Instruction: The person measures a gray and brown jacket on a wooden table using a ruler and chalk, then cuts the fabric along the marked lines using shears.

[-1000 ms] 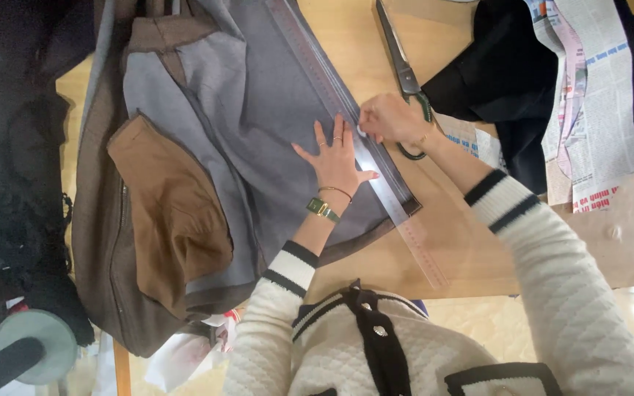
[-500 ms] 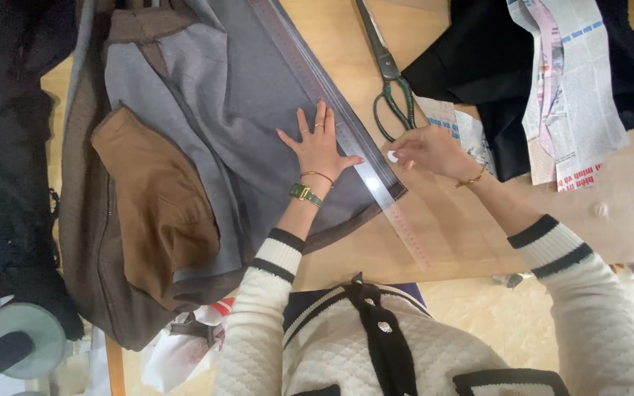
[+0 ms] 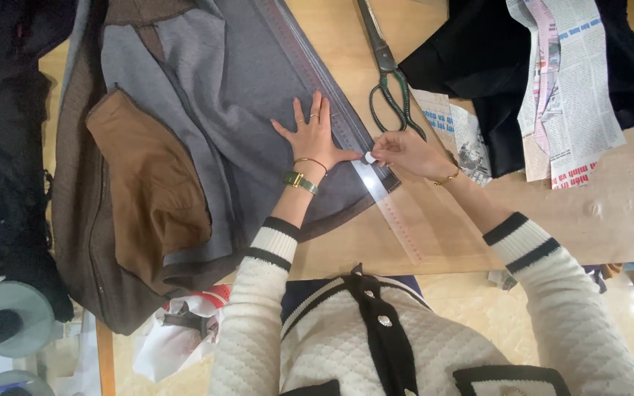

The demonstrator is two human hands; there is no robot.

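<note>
chalk (image 3: 369,158) sits pinched in my right hand (image 3: 405,154) fingers at the clear ruler (image 3: 390,213); my left hand (image 3: 315,136) lies flat, fingers spread, on grey fabric (image 3: 258,88)

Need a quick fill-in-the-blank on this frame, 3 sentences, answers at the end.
1. The left hand lies flat on the ___ fabric.
2. The right hand pinches a small piece of white ___ at the edge of the clear ruler.
3. The scissors lie on the table, with ___ handles.

Missing words: grey; chalk; green
</note>
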